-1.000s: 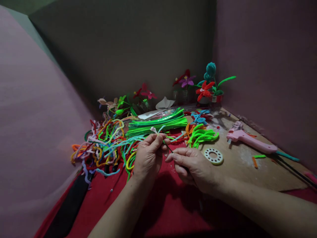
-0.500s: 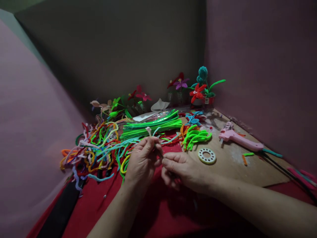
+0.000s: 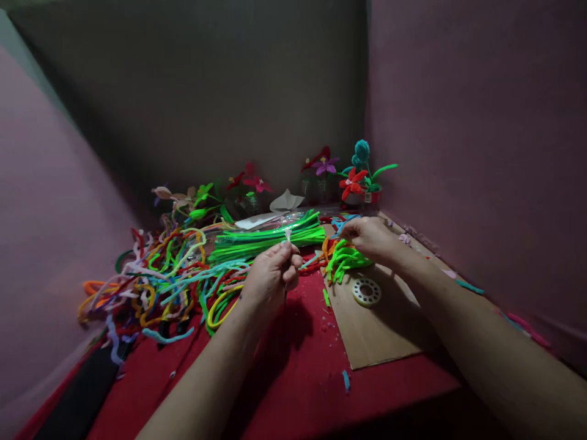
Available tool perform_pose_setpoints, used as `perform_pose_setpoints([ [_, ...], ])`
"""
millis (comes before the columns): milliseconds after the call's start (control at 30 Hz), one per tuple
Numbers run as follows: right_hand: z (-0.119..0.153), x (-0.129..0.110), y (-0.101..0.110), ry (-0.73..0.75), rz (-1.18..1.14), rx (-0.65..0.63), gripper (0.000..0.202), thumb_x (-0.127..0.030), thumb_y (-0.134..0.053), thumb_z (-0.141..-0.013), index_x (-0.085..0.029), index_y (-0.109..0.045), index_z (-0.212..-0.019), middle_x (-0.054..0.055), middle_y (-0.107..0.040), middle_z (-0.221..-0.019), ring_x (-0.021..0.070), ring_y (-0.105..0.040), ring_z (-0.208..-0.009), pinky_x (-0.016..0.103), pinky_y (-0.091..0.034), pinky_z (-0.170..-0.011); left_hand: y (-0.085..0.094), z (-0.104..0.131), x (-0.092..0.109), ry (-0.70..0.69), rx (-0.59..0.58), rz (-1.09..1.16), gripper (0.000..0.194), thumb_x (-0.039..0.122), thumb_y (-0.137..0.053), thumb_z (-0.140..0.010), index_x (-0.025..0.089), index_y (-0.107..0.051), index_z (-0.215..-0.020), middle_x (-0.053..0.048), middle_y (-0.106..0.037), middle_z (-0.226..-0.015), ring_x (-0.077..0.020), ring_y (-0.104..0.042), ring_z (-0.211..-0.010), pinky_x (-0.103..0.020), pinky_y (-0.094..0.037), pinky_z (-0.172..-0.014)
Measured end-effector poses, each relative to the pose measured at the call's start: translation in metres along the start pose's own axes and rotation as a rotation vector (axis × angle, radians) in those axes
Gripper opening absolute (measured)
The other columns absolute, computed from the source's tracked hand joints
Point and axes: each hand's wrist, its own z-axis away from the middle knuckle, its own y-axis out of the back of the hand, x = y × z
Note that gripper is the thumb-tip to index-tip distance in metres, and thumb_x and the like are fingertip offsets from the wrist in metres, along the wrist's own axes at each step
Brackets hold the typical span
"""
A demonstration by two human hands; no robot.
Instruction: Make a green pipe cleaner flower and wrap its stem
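Note:
Between the thumb and fingers of my left hand (image 3: 271,271) is a thin stem with a small white tip (image 3: 288,234), which points up; most of the stem is hidden by the fingers. My right hand (image 3: 372,237) is stretched over the cardboard, its bent fingers drawn together beside the short blue pipe cleaners (image 3: 342,223). Whatever those fingertips hold, if anything, is hidden. Just below that hand lies a bunch of short green pipe cleaners (image 3: 343,263), with orange ones (image 3: 327,249) at its left.
A white ring with holes (image 3: 367,292) lies on the cardboard sheet (image 3: 383,342). Long green pipe cleaners (image 3: 270,239) and a tangled multicoloured heap (image 3: 160,275) spread across the red cloth (image 3: 298,391). Pipe-cleaner flowers (image 3: 352,182) stand along the wall. A blue scrap (image 3: 345,381) lies in front.
My right hand has let go of the stem and moved up and right to the short pipe cleaners, its arm now hiding the pink glue gun. My left hand keeps the stem. The view has shifted.

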Motion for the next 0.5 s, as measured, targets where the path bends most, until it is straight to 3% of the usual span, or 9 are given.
perform_pose_setpoints([
  [167,0.002,0.019,-0.003,-0.031,0.121,-0.032,0.029,-0.003,-0.05,-0.064,-0.017,-0.072,-0.076,0.006,-0.069,-0.075,0.017,-0.06,-0.069,0.023,-0.037,-0.058,0.016,-0.002,-0.02,0.128,0.004,0.044,0.014,0.026,-0.058,-0.076,0.013,-0.053,-0.078,0.003,-0.053,-0.059,-0.0005,-0.029,-0.033,-0.014,-0.023,-0.031],
  [500,0.004,0.02,-0.007,-0.051,0.151,-0.035,0.023,-0.011,-0.054,-0.07,-0.019,-0.072,-0.082,0.006,-0.07,-0.081,0.0173,-0.06,-0.074,0.023,-0.038,-0.061,0.016,0.0,-0.02,0.223,-0.074,0.075,0.012,0.022,-0.058,-0.078,0.011,-0.052,-0.078,0.006,-0.046,-0.055,0.001,-0.024,-0.035,-0.013,-0.018,-0.033],
])
